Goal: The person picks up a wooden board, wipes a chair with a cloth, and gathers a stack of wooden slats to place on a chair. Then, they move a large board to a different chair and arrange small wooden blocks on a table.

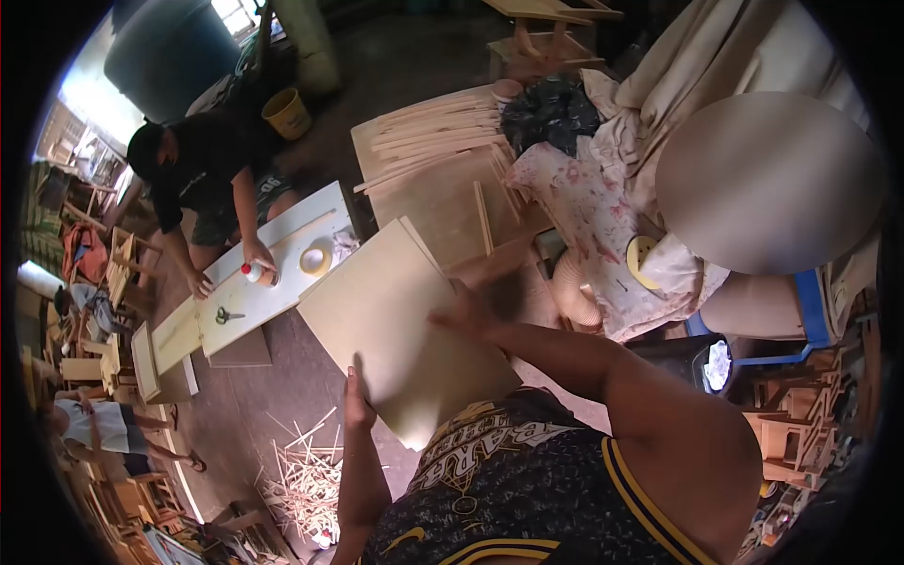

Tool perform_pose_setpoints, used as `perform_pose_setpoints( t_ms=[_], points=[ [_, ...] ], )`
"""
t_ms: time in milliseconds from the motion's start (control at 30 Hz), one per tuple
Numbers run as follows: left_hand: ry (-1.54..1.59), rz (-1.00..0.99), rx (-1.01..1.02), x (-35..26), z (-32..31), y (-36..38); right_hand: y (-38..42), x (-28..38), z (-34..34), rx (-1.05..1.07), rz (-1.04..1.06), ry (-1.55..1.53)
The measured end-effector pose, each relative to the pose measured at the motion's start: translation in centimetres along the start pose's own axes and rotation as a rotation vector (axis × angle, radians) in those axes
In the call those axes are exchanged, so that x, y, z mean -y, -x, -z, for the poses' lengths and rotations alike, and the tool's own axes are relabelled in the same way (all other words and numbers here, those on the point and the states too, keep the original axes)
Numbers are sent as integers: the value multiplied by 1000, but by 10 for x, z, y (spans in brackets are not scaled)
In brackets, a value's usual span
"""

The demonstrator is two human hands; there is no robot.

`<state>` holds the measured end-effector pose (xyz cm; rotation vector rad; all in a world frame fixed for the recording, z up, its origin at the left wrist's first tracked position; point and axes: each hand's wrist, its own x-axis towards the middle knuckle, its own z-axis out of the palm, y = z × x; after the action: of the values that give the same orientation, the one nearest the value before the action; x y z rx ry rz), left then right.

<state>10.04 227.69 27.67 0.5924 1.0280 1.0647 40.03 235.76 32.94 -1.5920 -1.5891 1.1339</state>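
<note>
A small stack of pale, thin plywood sheets point(400, 325) is held in front of my chest, one corner of a lower sheet showing past the top edge. My left hand point(357, 403) grips the stack's left edge, thumb up along the side. On the opposite edge, my right hand point(463, 315) holds the sheets with its fingers over the top face. How far the fingers reach underneath is hidden.
Across from me a person point(212, 179) bends over a white board point(292, 268) with a red-capped bottle point(257, 273), a tape roll point(314, 261) and scissors point(226, 316). Wood strips point(433, 132) lie on panels behind; scrap sticks point(306, 480) litter the floor. A floral cloth point(574, 207) lies right.
</note>
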Motion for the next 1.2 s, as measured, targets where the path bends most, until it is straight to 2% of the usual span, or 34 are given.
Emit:
perform_pose_setpoints(
  t_ms=[167, 233, 267, 333, 367, 433, 467, 500, 567, 633, 667, 700, 767, 833, 967, 1033, 1133, 1200],
  points=[
    [-20, 10, -75, -34, -31, -54, -28, -34, 28, 79, 82, -96],
    [56, -111, 25, -55, -36, -80, -35, -42, 25, 97, 77, -75],
    [54, -119, 12, -67, -44, -90, -40, -45, 21, 110, 72, -50],
    [-276, 98, -257, -92, -55, -107, -48, -53, 9, 48, 78, -33],
    [-277, 96, -272, -93, -53, -111, -48, -53, 4, -22, 63, -15],
    [-321, -35, -278, -89, -40, -131, -53, -51, 3, -9, 38, -39],
    [-246, 107, -156, -86, -24, -141, -53, -47, 2, -1, 2, -58],
    [-249, 111, -150, -80, -7, -142, -54, -43, 1, -7, -3, -59],
    [14, 204, 48, -69, -14, -132, -58, -36, 8, -17, -63, -155],
    [-91, 288, 161, -39, -5, -127, -60, -33, 18, -77, -108, -124],
    [-165, 223, 118, -23, -8, -138, -64, -33, 26, -117, -128, -95],
    [-234, 148, 84, -10, -18, -150, -68, -34, 37, -167, -148, -97],
    [-161, 221, 106, -18, -67, -170, -64, -40, 67, -309, -185, 97],
    [-116, 225, 358, -21, -105, -195, -61, -52, 110, -378, -342, 26],
    [-88, 248, 414, -14, -218, -216, -37, -31, 212, -435, -445, -46],
    [-122, 277, 410, 3, -260, -222, -31, -61, 249, -514, -400, 84],
    [-170, 331, 344, 22, -316, -224, -26, -72, 296, -441, -432, 42],
    [-200, 326, 305, 34, -339, -229, -37, -116, 322, -419, -414, 116]
  ],
)
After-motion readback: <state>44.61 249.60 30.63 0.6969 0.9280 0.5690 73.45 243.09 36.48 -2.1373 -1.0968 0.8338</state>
